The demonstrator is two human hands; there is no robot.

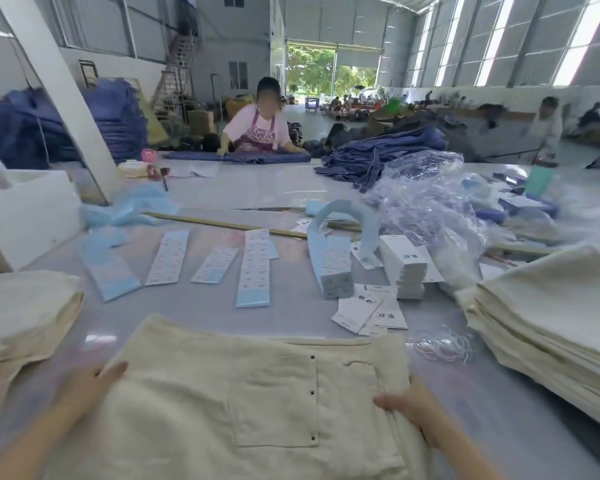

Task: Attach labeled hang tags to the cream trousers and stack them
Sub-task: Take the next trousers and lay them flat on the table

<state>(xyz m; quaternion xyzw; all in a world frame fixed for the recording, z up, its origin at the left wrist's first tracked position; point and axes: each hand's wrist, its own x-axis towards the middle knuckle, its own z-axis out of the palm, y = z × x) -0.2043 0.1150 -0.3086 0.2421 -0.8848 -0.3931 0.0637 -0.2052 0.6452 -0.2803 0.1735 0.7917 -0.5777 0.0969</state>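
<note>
— How many pairs of cream trousers (243, 403) is the person handling?

— One folded pair is lying on the grey table (194, 299), nearest the camera. The left hand (94, 379) is resting at its left edge with the fingers tucked under the cloth and the thumb showing, so how far they are curling cannot be told. The right hand (407, 403) is gripping the right edge, thumb on top and fingers curled round the fold.

— And the stacks?

— Two. A stack of cream trousers (548, 327) is sitting to the right of the folded pair, and a second cream stack (21, 313) is sitting to its left.

— What is lying beyond the folded pair?

— Four flat label strips (168, 258) are lying in a row, pale blue and white, their print too small to read. Right of them a curling blue strip (340, 216) is arching up. A pile of white hang tags (407, 268) is standing just beyond the pair's right corner, with loose hang tags (368, 313) scattered nearer it; these are carrying dark characters, too blurred to read. White loop strings (440, 344) are lying between the pair and the right stack.

— Anyone else?

— One person in a pink top (257, 129) is working far beyond, at blue garments (381, 154).
</note>
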